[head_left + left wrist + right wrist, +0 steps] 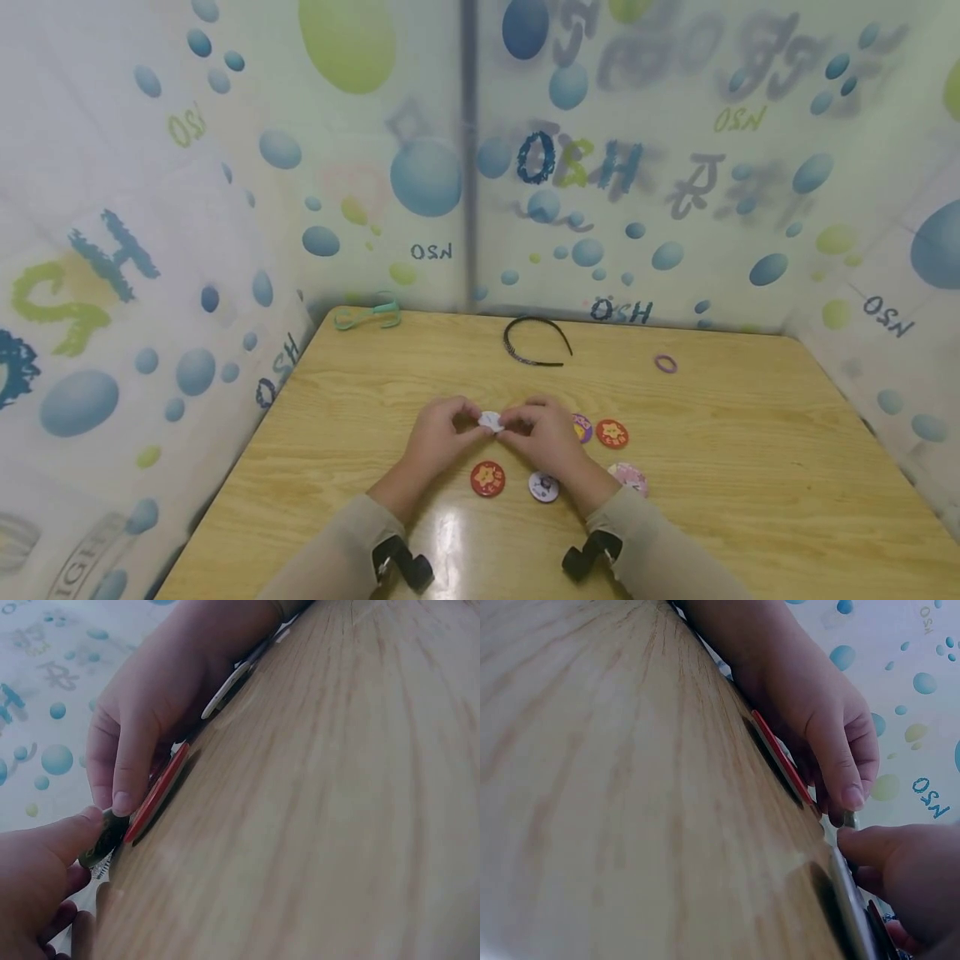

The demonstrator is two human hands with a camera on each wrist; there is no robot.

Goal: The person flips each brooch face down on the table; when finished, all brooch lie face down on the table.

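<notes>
Between the two hands is a small round white badge [491,420], tilted, its dark back facing the left wrist view. My left hand [442,433] pinches its left edge with thumb and fingers, and my right hand [546,432] pinches the right edge. Below the left hand on the table lies a red badge with a yellow star [487,479]. A white badge with a dark figure [543,487] lies under the right forearm. Beyond the right hand are a purple badge [582,428], partly hidden, and a second red star badge [612,433]; a pink badge [628,478] is half covered by the right arm.
Farther back on the wooden table [750,467] lie a black headband [525,360], a purple ring [665,363] and a mint-green item with looped ends [367,315]. Patterned curtains [337,167] enclose the table at the back and sides. Black mounts [408,563] sit on both wrists.
</notes>
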